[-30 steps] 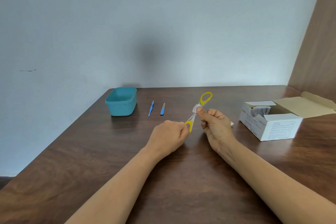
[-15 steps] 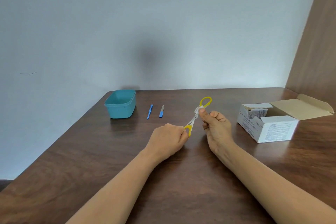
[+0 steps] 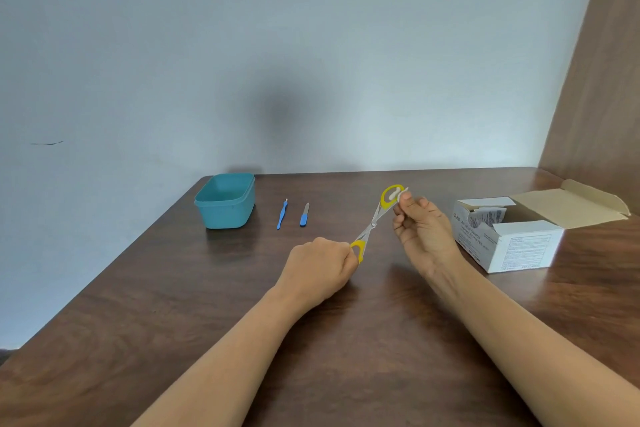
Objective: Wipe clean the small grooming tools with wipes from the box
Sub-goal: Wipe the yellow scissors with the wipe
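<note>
Item one, at your right: white box (image 3: 519, 236). The side panel facing you reads "BD" beside a round logo, then "Alcohol Swabs"; the smaller lines under it are too fine to read. The front panel carries dense small print, illegible. The sachets (image 3: 488, 218) inside show dark print, unreadable.
</note>
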